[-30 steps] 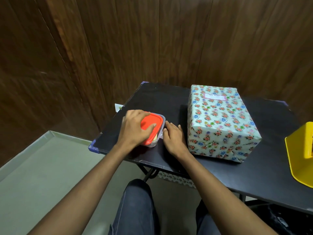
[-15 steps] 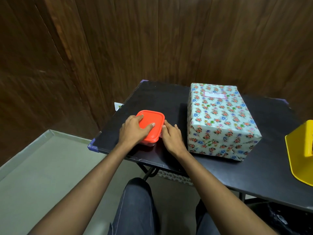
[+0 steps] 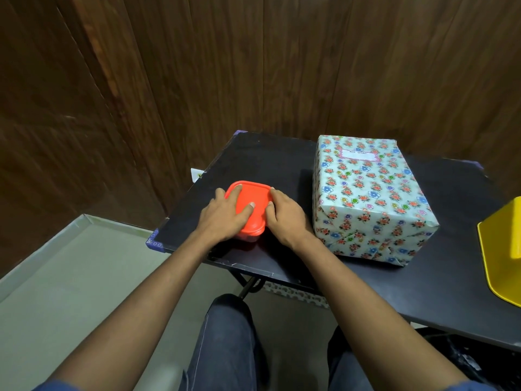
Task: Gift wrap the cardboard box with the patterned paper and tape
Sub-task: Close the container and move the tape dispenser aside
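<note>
The box (image 3: 369, 193), fully covered in floral patterned paper with a white label on top, sits on the black table (image 3: 267, 156) right of centre. To its left stands a small clear container with a red lid (image 3: 253, 193). My left hand (image 3: 225, 218) lies flat over the lid's left part, thumb on top. My right hand (image 3: 287, 218) presses the lid's right edge with thumb and fingertips. Neither hand touches the wrapped box. No tape or loose paper is visible.
A yellow plastic object (image 3: 501, 249) sits at the table's right edge. Dark wooden wall panels stand close behind the table. My knees are under the table's near edge, and the floor lies to the left.
The red lid was tilted on the container; it now sits flat. My left hand slid back on the lid, and my right hand moved up onto its right edge.
</note>
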